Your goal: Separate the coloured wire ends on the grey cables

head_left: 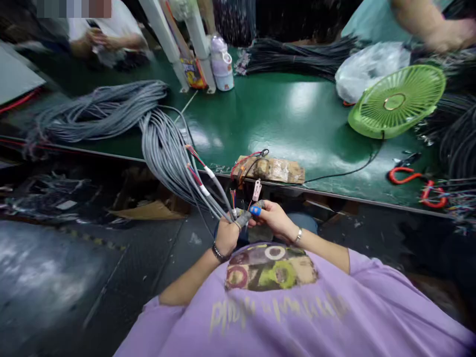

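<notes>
My left hand [228, 234] is closed round the end of a grey cable [226, 196], its thumb in a grey finger cover. Thin coloured wires [233, 198] stick up beside that thumb. Close against it, my right hand [274, 219] pinches with thumb and fingers; what lies between them is too small to make out. A blue band [255, 210] shows on a digit of the right hand. Just above the fingertips is a small pale pink clip-like piece [257, 190]. Other cable ends with red wires and white sleeves [204, 190] lie left of my hands.
A large grey cable bundle [163, 144] hangs over the edge of the green table [260, 114]. A wooden block [282, 170] with wires sits at the edge. Further right are a green fan [394, 101] and red-handled pliers [403, 175]. Other people work across the table.
</notes>
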`<state>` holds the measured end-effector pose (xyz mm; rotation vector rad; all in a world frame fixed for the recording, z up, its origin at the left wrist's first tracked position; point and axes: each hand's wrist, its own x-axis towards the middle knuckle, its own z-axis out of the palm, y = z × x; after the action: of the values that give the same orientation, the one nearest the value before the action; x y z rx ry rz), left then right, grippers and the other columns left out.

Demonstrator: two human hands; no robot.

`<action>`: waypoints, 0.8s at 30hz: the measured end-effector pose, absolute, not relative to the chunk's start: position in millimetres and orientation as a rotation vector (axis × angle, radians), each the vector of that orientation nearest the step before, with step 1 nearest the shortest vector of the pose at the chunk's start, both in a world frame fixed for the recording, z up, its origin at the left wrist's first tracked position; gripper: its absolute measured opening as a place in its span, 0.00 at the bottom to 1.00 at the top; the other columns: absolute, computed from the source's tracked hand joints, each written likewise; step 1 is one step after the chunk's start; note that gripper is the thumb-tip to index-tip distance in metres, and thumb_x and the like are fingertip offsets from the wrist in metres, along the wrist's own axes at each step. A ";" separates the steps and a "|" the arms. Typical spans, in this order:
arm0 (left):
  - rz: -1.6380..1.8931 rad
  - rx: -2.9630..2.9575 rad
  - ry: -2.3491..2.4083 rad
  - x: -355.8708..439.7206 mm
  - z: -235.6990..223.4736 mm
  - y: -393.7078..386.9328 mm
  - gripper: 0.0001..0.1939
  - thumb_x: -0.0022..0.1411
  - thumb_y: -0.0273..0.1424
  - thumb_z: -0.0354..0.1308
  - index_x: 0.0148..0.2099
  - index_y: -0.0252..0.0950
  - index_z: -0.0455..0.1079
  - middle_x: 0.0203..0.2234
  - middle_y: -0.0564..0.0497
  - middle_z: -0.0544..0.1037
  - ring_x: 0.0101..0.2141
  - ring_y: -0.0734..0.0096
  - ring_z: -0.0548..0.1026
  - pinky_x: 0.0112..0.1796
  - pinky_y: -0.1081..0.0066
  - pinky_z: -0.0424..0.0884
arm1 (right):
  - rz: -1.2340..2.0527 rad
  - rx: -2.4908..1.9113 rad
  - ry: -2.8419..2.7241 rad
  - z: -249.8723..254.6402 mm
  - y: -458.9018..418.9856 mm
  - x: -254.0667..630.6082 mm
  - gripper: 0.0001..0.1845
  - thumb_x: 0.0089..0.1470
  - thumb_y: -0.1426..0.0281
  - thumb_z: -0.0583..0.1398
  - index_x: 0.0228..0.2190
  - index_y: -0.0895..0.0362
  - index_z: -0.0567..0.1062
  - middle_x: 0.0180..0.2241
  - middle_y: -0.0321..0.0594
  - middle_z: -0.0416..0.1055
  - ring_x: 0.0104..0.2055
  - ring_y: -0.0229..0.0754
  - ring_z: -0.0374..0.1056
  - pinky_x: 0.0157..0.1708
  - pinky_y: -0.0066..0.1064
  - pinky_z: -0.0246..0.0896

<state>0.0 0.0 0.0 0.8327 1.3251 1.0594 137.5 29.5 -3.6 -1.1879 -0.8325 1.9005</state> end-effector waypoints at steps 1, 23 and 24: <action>1.064 0.831 1.329 -0.1 -0.5 -1.3 0.14 0.51 0.40 0.65 0.24 0.33 0.74 0.19 0.49 0.78 0.21 0.72 0.73 0.28 0.73 0.69 | 1.906 -1.186 -0.823 -4.4 29.5 138.0 0.22 0.34 0.57 0.70 0.22 0.61 0.70 0.15 0.28 0.62 0.17 0.28 0.52 0.19 0.24 0.46; 0.823 0.823 0.900 -23.4 13.1 11.1 0.16 0.50 0.39 0.66 0.24 0.30 0.72 0.15 0.48 0.74 0.17 0.75 0.69 0.22 0.75 0.60 | 2.232 -0.896 -0.533 -18.2 62.8 156.6 0.26 0.47 0.48 0.63 0.34 0.60 0.74 0.29 0.37 0.70 0.23 0.31 0.61 0.24 0.26 0.60; 0.790 0.813 0.878 -24.3 12.7 14.5 0.16 0.49 0.40 0.66 0.24 0.30 0.72 0.14 0.48 0.74 0.17 0.75 0.69 0.22 0.75 0.60 | 2.201 -0.886 -0.590 -17.3 65.3 154.1 0.26 0.45 0.48 0.64 0.33 0.60 0.74 0.28 0.37 0.70 0.23 0.31 0.60 0.23 0.25 0.59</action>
<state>-24.3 14.5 12.7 0.8132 0.8776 0.7902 154.1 65.3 -17.3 -0.8863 -0.5897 2.2006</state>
